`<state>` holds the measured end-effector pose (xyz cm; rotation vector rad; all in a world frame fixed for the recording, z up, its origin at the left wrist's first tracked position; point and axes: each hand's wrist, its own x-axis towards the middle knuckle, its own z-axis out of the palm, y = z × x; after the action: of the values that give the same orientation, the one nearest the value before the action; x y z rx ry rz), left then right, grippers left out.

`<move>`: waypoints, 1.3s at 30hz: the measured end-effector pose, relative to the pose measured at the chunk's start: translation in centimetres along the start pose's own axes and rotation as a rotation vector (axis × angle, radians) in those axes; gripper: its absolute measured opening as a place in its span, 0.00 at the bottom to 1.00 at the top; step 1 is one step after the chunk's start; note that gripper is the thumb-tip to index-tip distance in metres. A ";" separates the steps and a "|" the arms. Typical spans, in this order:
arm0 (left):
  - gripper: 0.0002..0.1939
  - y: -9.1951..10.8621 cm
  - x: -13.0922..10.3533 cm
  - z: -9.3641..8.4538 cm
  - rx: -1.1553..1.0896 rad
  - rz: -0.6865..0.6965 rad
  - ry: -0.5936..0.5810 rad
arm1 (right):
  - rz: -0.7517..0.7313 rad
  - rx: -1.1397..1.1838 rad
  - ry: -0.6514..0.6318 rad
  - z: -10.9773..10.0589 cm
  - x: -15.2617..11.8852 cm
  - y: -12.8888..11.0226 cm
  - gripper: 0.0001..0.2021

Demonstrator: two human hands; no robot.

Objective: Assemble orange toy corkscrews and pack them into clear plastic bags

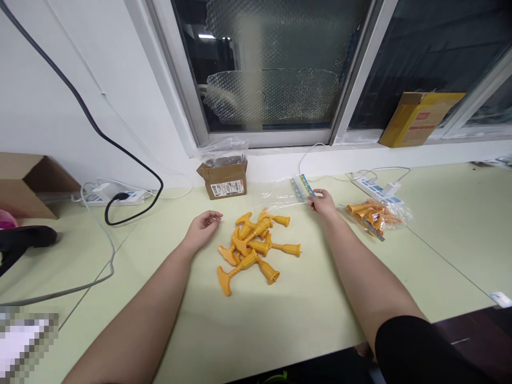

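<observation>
My right hand (323, 202) pinches the coloured top edge of a clear plastic zip bag (276, 192), which lies flat on the table and stretches to the left. My left hand (202, 230) holds nothing; its fingers are loosely bent and apart, just left of the pile. Between my hands lies a loose heap of yellow plastic corkscrews (250, 260), with T-shaped handles and bell-shaped ends pointing in different directions. To the right of my right forearm, a filled clear bag (374, 216) holds several more of these corkscrews.
A small open cardboard box (226, 181) with plastic inside stands by the wall. Power strips (378, 189) and cables lie along the back. A black cable (132, 160) loops down at left. Another carton (32, 181) stands at far left, and a yellow box (420, 120) leans on the windowsill.
</observation>
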<state>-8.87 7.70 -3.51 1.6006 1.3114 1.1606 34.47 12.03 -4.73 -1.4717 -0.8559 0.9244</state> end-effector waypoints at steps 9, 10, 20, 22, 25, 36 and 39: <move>0.14 -2.4 0.3 -0.4 0.106 0.050 -0.081 | -0.008 -0.235 0.043 3.5 2.4 1.4 0.22; 0.14 -2.7 0.4 -0.4 0.126 0.067 -0.085 | -0.016 -0.288 0.042 3.7 2.6 1.4 0.21; 0.15 -3.8 0.7 -0.5 0.182 0.123 -0.103 | -0.295 -0.785 0.047 4.4 1.2 -0.3 0.28; 0.15 -3.8 0.7 -0.4 0.178 0.117 -0.102 | -0.392 -0.974 0.078 3.5 0.1 -1.0 0.30; 0.15 -3.6 0.7 -0.4 0.178 0.108 -0.100 | -0.435 -1.194 0.121 0.1 -1.4 -2.1 0.30; 0.14 -3.5 0.9 0.2 0.225 0.157 -0.039 | -0.273 -1.303 0.159 -16.4 -4.7 1.7 0.31; 0.12 -2.6 0.5 0.3 0.286 0.190 0.051 | -0.611 -1.175 -0.037 -15.4 -6.6 2.8 0.30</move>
<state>-9.34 8.67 -6.00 1.9482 1.4334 1.1725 45.62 -0.66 -6.20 -1.9247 -1.9152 -0.1069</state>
